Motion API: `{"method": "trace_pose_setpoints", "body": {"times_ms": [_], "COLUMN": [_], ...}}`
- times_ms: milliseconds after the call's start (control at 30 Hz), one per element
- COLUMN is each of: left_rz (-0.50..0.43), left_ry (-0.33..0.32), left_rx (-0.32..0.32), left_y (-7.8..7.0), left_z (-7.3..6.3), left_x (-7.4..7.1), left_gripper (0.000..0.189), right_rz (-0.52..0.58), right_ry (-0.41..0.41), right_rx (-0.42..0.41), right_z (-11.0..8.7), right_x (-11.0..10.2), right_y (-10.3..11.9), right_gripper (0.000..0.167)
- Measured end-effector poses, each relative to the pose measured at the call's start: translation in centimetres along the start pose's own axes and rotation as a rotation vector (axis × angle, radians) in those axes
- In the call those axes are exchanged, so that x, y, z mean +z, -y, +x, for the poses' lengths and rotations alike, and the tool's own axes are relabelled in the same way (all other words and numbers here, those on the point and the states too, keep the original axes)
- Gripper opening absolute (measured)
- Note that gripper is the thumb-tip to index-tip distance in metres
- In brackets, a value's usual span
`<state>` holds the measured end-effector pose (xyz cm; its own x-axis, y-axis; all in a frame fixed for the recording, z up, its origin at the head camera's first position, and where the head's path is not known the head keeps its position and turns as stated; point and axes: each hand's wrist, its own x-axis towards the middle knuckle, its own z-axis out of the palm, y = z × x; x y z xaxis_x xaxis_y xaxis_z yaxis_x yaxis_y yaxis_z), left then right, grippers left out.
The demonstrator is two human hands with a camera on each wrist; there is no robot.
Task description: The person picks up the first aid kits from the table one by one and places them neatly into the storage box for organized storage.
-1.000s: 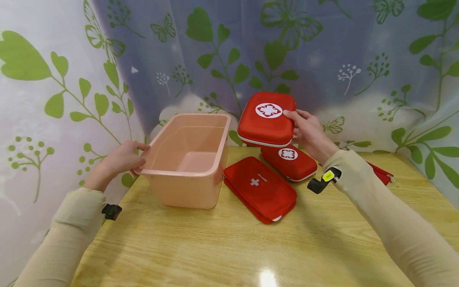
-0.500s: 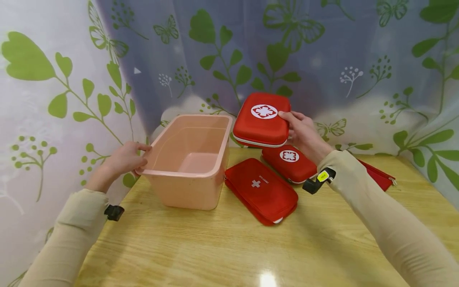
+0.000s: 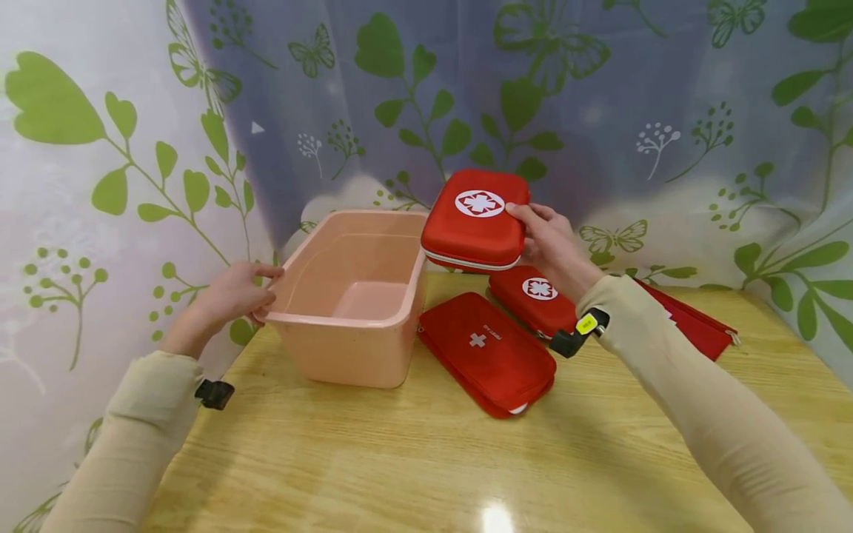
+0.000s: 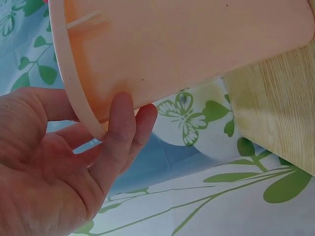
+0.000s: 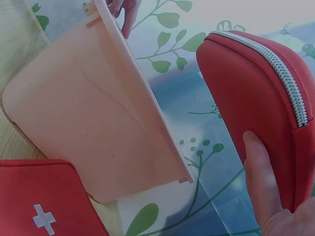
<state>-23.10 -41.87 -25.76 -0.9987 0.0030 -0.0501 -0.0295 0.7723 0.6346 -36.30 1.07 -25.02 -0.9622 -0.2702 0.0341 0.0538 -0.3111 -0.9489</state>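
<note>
With curled fingers of the right hand (image 3: 554,240), gripping the upper red case (image 3: 474,235) by its three-o'clock side and pressing the thumb beside the white badge (image 3: 480,203). Holding it up off the table (image 3: 373,459), toward about ten o'clock from that hand. Leaving the mouth of the pink tub (image 3: 340,321) toward about eight o'clock from the case: overlapping the rim slightly in the head view, yet showing apart from it in the right wrist view. Running the tub's long axis roughly from seven to one o'clock; not telling the tilted case's own long axis for certain. With the left hand (image 3: 233,296), farther from the case, pinching the tub's rim at its eight-o'clock corner. Seeing a lower red case (image 3: 526,296) toward five o'clock from the held one, and a flat red pouch (image 3: 489,363) toward six.
</note>
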Motion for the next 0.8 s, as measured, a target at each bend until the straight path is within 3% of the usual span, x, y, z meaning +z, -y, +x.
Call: {"method": "trace_pose_setpoints", "body": {"times_ms": [300, 800], "left_rz": [-0.025, -0.030], "left_ry": [0.000, 0.010], "left_rx": [0.003, 0.004], "left_y": [-0.2, -0.2], "left_z": [-0.3, -0.1], "left_x": [0.0, -0.2], "left_gripper": [0.061, 0.060], "right_rz": [0.021, 0.024], "right_ry": [-0.044, -0.025], "right_rx": [0.019, 0.011], "right_z": [0.5, 1.2], "right_x": [1.3, 3.6], "right_y": [-0.8, -1.5], "right_gripper": [0.071, 0.071]}}
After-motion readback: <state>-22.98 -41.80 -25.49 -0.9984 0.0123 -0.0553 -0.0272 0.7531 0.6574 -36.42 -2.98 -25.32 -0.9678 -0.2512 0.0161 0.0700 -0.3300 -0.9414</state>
